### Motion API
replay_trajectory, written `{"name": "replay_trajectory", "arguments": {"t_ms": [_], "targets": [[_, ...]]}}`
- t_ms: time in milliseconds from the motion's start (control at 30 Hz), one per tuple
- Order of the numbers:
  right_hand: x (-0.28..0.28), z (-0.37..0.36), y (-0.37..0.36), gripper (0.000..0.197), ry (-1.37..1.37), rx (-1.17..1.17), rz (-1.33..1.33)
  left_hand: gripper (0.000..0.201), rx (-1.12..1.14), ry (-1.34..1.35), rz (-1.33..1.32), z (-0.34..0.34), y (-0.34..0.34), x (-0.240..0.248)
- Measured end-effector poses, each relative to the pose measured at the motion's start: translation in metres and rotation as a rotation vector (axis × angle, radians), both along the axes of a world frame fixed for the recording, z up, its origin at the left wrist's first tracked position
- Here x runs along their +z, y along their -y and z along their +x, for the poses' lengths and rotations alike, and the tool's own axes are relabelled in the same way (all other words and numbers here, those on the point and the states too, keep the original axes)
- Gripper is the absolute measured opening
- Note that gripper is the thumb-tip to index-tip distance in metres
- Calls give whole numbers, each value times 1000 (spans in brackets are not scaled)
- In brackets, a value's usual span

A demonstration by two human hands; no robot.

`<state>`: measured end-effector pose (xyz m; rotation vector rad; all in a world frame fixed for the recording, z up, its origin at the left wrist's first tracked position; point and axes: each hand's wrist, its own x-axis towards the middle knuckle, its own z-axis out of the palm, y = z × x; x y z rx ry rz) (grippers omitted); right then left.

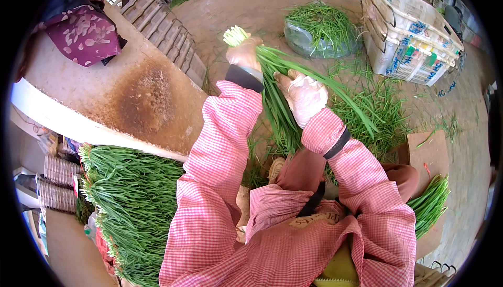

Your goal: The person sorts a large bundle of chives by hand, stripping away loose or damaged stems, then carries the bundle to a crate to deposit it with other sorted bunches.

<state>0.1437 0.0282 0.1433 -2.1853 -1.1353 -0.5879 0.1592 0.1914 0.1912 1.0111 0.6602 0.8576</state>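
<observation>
My left hand (244,56), in a thin pale glove, is closed round a bunch of garlic chives (277,110) just below its white cut ends. The green leaves hang down toward my lap, and some long ones arch off to the right. Partway along the bunch, my right hand (306,97), gloved too, has its fingers curled onto the leaves. What lies under those fingers is partly hidden. Loose chive leaves (374,111) cover the floor beyond my right forearm.
A large stack of chive bunches (133,203) lies at my left, below a stained slab (173,124). Ahead stands a bagged tub heaped with trimmings (322,27). White plastic crates (414,51) rise at the far right. Another chive bunch (432,206) lies on cardboard (432,156) at my right.
</observation>
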Motion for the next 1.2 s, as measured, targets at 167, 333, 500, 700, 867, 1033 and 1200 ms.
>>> {"name": "replay_trajectory", "arguments": {"t_ms": [167,333,500,700,867,1033,1200], "targets": [[28,-21,-9,16,-14,-5,-273,24,-21,299,119,-1,-42,-42],[16,-37,15,21,-179,417,-111,30,99,256,239,2,10,-26],[19,-67,54,18,-542,721,154,29,118,204,224,-9,3,1],[-3,-10,22,20,-347,377,372,27,-71,202,50,-10,-4,6],[-1,-8,16,31,-37,147,26,29,-135,113,-122,-5,-7,-9],[0,-3,-1,17,13,-28,-186,30,-194,324,-8,-9,6,-15],[29,-29,33,20,-103,294,-58,30,5,360,339,-8,35,-6]]}}
